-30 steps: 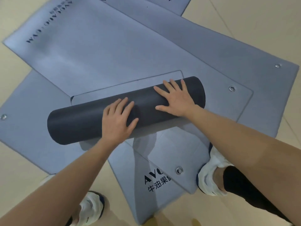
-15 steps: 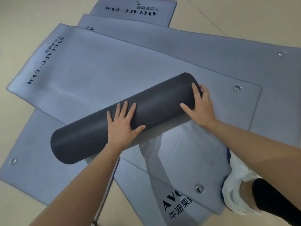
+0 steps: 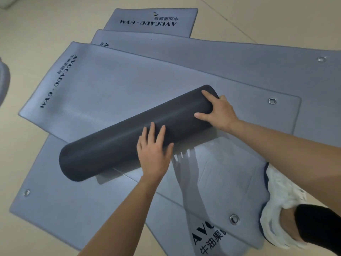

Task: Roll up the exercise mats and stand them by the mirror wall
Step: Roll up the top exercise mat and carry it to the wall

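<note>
A dark grey rolled mat [image 3: 118,141] lies slanted across a pile of flat grey mats [image 3: 147,84] printed AVOCADO-GYM. My left hand [image 3: 154,154] presses flat on the middle of the roll, fingers straight and spread. My right hand [image 3: 217,111] is at the roll's far right end, thumb on the near side and fingers wrapped over the end. No loose flap of the rolled mat shows. The roll's left end [image 3: 68,169] overhangs a lower mat.
Several flat mats overlap at different angles on the beige floor [image 3: 36,30], with metal eyelets [image 3: 272,101] at their corners. My white shoe [image 3: 282,206] stands on the mat edge at the right. A grey object [image 3: 3,80] shows at the left edge.
The roll has turned further away over the pile, its right end swinging farther off. My right hand slid from the top of the roll to its right end.
</note>
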Demonstrator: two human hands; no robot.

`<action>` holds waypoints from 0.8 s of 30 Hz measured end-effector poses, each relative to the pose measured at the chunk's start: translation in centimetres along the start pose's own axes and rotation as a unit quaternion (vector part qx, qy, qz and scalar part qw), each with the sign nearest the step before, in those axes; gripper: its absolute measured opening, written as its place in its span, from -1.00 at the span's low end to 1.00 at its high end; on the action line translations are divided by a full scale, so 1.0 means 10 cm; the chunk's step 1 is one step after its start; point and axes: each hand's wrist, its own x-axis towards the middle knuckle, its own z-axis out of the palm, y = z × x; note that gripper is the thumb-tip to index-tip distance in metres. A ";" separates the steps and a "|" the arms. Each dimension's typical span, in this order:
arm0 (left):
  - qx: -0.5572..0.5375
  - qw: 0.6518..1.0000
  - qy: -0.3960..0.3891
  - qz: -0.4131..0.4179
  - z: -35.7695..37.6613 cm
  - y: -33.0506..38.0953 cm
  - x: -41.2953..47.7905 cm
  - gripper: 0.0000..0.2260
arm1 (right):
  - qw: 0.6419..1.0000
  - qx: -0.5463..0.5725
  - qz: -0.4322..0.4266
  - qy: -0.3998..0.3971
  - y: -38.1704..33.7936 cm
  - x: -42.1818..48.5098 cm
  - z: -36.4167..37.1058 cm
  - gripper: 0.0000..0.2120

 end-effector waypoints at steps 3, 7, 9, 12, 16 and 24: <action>0.020 0.999 -0.024 0.023 0.02 0.13 -0.23 -0.34 | 1.000 -0.018 0.012 -0.012 -0.16 -0.32 0.05 -0.20; 0.041 0.996 -0.053 0.065 -0.07 0.07 -0.55 -0.28 | 0.989 0.065 0.098 -0.092 -0.10 -0.81 0.16 -0.47; 0.045 0.991 -0.068 0.108 -0.10 -0.09 -0.75 -0.32 | 0.954 0.139 0.204 -0.169 0.02 -1.03 0.25 -0.51; 0.052 0.980 -0.119 0.152 -0.12 -0.30 -0.96 -0.35 | 0.922 0.124 0.263 -0.257 0.19 -1.30 0.33 -0.50; 0.042 0.974 -0.154 0.158 -0.09 -0.28 -0.83 -0.35 | 0.966 -0.156 0.074 -0.194 0.27 -1.38 0.25 -0.34; 0.005 0.989 -0.090 -0.116 -0.06 0.35 -0.61 -0.25 | 0.933 -0.263 -0.236 -0.068 0.72 -1.33 0.15 -0.20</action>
